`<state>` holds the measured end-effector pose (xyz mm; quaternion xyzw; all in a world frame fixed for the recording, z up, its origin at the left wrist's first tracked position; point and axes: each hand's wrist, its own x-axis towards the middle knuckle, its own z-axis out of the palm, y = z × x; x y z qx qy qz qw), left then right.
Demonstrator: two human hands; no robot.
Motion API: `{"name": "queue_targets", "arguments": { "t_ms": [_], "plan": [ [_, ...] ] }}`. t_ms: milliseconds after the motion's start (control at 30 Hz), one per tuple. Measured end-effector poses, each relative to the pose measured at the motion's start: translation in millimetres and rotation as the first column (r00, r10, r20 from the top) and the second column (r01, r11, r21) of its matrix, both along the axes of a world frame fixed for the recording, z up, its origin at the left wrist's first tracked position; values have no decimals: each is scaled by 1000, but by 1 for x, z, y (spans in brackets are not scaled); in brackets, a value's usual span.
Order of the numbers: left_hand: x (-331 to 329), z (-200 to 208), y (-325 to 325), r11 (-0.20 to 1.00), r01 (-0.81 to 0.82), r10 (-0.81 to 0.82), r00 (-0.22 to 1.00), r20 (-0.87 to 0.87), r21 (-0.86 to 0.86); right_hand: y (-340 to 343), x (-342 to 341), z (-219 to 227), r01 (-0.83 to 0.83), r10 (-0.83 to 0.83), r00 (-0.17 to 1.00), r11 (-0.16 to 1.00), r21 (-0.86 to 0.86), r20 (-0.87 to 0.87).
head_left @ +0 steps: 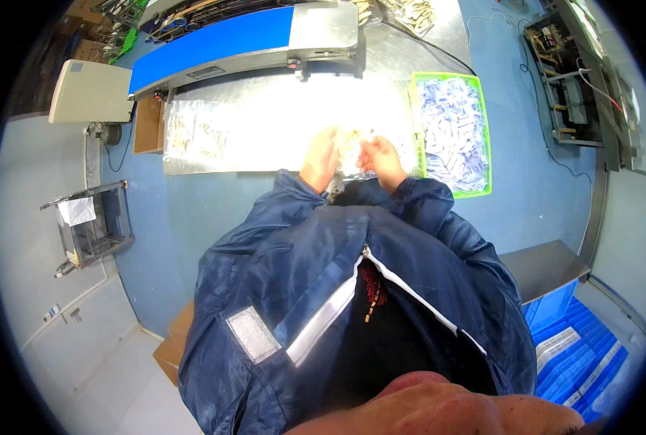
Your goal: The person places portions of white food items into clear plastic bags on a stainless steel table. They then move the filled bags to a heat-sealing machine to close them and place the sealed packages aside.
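Observation:
My left hand (pixel 320 158) and my right hand (pixel 383 160) face each other over the near edge of the metal table (pixel 268 161), under strong glare. Between them is a pale yellowish, partly shiny piece (pixel 350 139), too washed out to name. The right fingers are curled together in a pinch at its right side. The left fingers are pressed together along its left side, their tips lost in the brightness. Close to the right hand stands a green-rimmed crate (pixel 489 148) full of small white and blue packets (pixel 451 130). Left of my hands lie clear bags with pale pieces (pixel 198 138).
A conveyor with a blue belt (pixel 221 45) runs across the table's back. Pale pieces (pixel 412 14) lie behind it. A cardboard box (pixel 148 125) is at the table's left end, a metal frame stand (pixel 94 223) further left. An open equipment rack (pixel 564 80) stands far right.

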<state>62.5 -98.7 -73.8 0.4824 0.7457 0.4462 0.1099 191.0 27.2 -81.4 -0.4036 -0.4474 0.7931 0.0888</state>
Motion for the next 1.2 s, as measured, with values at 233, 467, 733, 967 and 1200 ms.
{"name": "queue_targets", "arguments": {
  "t_ms": [233,467,733,967,1200],
  "plan": [
    [-1,12,17,998,64,-62,997,-55,28,19,-12,25,-157,158,987,978,140,3],
    [22,34,41,937,312,-285,942,-175,155,46,-15,12,-230,234,972,961,157,-11],
    [-14,66,48,1000,17,-20,987,161,20,74,23,33,-200,204,978,975,101,-32],
    [-55,52,18,970,157,125,330,936,-185,71,65,61,-409,492,862,817,406,-122],
    [-54,42,24,936,278,192,114,975,-217,95,82,28,-286,361,922,877,386,-137]
  ]
}}
